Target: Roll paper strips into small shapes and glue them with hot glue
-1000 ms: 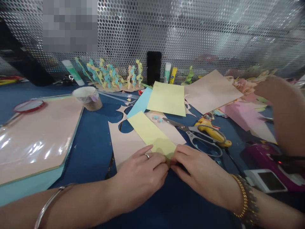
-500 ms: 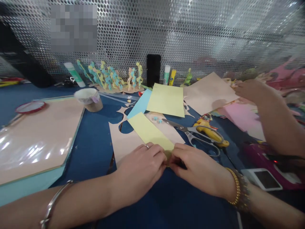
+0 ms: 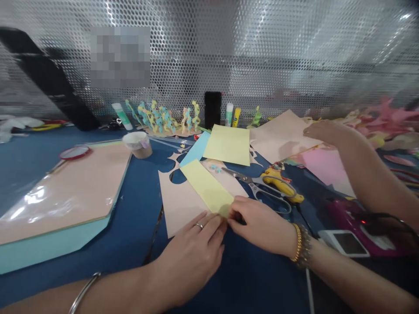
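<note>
A pale yellow paper strip lies slantwise over a cut pink sheet, its near end at my fingers. My right hand is closed in a pinch at that end's right corner. Beside it my left hand, with a ring, has its bent fingers closed over the near edge; the fingertips are partly hidden. Beyond the strip are a square yellow sheet and a blue paper piece. Scissors with grey handles lie beyond my right hand, beside a yellow-handled tool.
A clear folder of coloured paper lies left, with a red-rimmed round lid on it. A paper-covered cup, twisted paper decorations, glue sticks and a phone stand behind. At right, another person's hand touches a pink sheet.
The camera view has swung a little to the left. My left hand has drawn slightly nearer to me, its fingers lower against the strip's end; my right hand keeps its pinch.
</note>
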A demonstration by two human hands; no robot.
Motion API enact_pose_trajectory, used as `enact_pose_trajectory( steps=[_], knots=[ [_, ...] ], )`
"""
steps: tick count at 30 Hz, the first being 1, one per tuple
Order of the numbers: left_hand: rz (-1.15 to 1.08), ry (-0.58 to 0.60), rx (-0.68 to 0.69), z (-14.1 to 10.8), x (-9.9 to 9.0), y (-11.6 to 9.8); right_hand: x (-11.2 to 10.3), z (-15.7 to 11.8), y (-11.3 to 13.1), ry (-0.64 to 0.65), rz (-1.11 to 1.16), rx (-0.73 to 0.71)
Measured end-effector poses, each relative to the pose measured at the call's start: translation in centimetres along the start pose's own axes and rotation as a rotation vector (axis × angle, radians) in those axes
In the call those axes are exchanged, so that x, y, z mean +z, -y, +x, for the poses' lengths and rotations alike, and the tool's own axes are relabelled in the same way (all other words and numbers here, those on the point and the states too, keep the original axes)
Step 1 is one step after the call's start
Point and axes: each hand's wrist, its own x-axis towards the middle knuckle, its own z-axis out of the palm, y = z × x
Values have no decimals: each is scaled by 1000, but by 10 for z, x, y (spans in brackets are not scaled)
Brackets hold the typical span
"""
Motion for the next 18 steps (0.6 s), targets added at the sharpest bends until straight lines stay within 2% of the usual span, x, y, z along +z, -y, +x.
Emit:
enact_pose_trajectory(
  steps=[4,8,13,18],
  knots=[
    [5,-27,-69,1,-4,-5,1,-1,-3,-14,6,-39],
    [-66,5,-147,5,-14,-8,-7,0,-14,22,57,-97],
    [-77,-4,-159,6,-15,-10,-16,-4,-19,11,106,-156],
    [-68,-33,-182,5,-12,-11,-3,-20,-9,-51,20,-219]
  ],
)
